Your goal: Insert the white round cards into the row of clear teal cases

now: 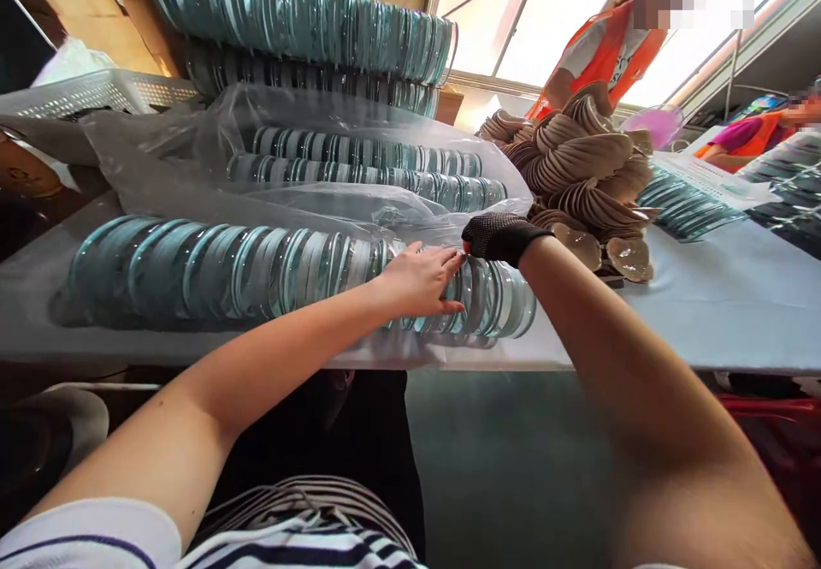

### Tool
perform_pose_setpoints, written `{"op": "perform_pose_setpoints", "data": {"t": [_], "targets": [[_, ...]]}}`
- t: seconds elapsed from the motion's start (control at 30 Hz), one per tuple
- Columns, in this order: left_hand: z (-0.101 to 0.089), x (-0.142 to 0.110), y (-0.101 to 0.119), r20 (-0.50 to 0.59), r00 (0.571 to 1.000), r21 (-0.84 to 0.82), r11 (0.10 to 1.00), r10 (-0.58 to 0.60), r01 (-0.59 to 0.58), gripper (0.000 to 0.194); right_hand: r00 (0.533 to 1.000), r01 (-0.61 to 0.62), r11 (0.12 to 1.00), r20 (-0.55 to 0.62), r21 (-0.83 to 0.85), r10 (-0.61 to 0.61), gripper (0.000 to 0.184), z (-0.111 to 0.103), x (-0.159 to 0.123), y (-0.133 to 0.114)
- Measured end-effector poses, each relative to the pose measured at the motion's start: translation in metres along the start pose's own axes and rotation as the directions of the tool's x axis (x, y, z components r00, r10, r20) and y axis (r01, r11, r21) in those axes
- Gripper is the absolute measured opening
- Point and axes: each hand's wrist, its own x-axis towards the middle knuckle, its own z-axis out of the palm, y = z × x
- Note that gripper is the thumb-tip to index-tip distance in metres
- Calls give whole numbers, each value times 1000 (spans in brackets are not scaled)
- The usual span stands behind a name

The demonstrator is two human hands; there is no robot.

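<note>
A long row of round glass discs (pixel 256 269) stands on edge along the near side of the table (pixel 718 312). My bare left hand (pixel 420 280) rests on top of the row near its right end, fingers stretched flat over the disc edges. My right hand (pixel 497 237), in a dark knitted glove, is curled at the top of the same discs where the clear plastic bag (pixel 308 167) ends. What the gloved fingers pinch is hidden. More rows of discs lie inside the bag behind.
Further rolls of discs (pixel 301 21) are stacked at the back left beside a white basket (pixel 103 90). A heap of tan shell-shaped pieces (pixel 583 167) sits at the right. Two people in orange work beyond the table's far side.
</note>
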Motion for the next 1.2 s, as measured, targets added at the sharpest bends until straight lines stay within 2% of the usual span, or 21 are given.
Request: {"op": "perform_pose_setpoints", "data": {"t": [0.13,0.23,0.33,0.47,0.6,0.77,0.83,0.93,1.03,1.13,1.2], "targets": [[-1,-3,0,21,1000,29,1000,8,-8,83,997,-16,994,68,-112,24,46,-4,7,-8],[-2,-4,0,2,1000,35,999,18,-18,82,999,16,994,42,-109,-12,40,-3,3,-6],[-1,-4,1,-29,999,34,999,16,-15,81,998,57,998,5,2,-57,27,0,1,0],[-1,-5,2,-40,999,9,1000,9,-9,81,989,114,969,-119,217,-90,31,11,-3,5],[-2,-3,1,-14,1000,-28,1000,-12,11,80,957,57,975,-290,214,7,29,28,-25,0],[-2,0,0,13,999,-72,997,-30,31,78,916,-63,972,-375,226,146,31,46,-54,-2],[-2,-2,1,13,999,-60,998,-34,35,79,906,-90,958,-377,273,192,34,49,-56,3],[-1,-4,2,8,1000,-29,999,-26,27,80,937,17,953,-338,301,91,38,45,-55,5],[0,-5,3,-1,1000,-21,1000,-9,9,83,959,66,976,-282,210,-4,37,36,-52,-3],[1,-5,3,-23,1000,-16,1000,5,-5,85,961,24,997,-275,77,-2,33,29,-42,-14],[1,-5,2,-35,999,-15,1000,3,-3,84,952,-1,998,-307,67,21,31,29,-32,-16]]}}
